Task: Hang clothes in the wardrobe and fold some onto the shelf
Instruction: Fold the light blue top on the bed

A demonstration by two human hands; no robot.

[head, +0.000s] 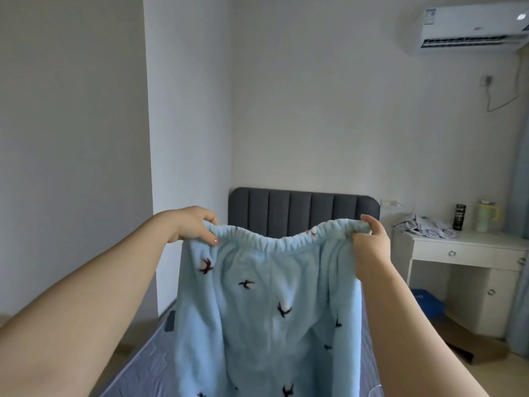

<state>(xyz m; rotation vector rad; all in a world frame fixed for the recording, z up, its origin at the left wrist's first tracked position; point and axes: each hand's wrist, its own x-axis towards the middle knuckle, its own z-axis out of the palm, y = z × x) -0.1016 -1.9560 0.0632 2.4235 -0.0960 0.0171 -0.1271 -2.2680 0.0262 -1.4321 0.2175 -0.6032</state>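
White walls (315, 110) | fleecy blue garment (266, 310), elastic waistband (274, 240) | left hand (191, 224), right hand (372, 243) pinching

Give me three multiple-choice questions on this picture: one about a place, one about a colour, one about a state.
1. Where does the crumpled clothes pile lie? A) on the floor B) on the white desk C) in a drawer
2. What colour is the held garment? A) pink B) light blue C) black
3. How is the garment held? A) by one leg B) over a hanger C) left hand and right hand grip its waistband
Answers: B, the pile sits on the desk top; B, the fleece is light blue; C, each hand pinches one waistband end.
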